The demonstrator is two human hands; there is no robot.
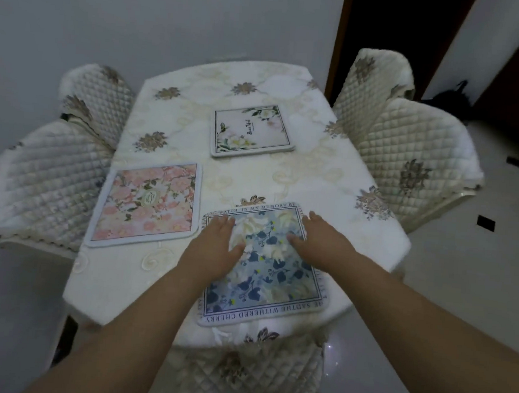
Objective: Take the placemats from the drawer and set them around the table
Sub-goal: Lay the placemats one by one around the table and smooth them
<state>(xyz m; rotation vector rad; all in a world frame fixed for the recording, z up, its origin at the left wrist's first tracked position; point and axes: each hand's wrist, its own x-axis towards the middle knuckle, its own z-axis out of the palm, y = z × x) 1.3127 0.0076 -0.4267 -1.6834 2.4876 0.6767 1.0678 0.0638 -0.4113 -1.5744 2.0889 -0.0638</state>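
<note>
Placemats lie on a table point(284, 179) covered with a cream cloth that has gold flower sprigs; three are in view. The blue placemat point(272, 277), printed with navy leaves, pale flowers and a border of capital letters, sits at the lower centre of the frame, at the near edge of the table, turned slightly so its corners angle against the table edge. Both hands rest flat on its upper half. The left hand point(216, 245) is spread open, palm down, fingers pointing toward the top of the frame, covering the upper left part of the mat. The right hand point(319, 239) is also open and flat, palm down, near the mat's upper right corner, with its fingertips reaching the lettered border. Neither hand grips anything; they press or smooth the surface. Bare forearms run from the bottom corners of the frame up to the hands.

The pink placemat point(148, 204), covered in peach and pink blossoms with a small oval label in the middle, lies to the left of centre, just beside the blue one without touching it. The white placemat point(252, 134), with a thin dark border, flowers in two corners and a small script word, lies farther up, near the centre of the table, well apart from the others.

Quilted cream chairs stand around the table: two at the left point(47, 178), two at the upper right point(408, 151), and one at the bottom point(258, 377), tucked under the near edge. A dark doorway point(395, 37) shows at the upper right.
</note>
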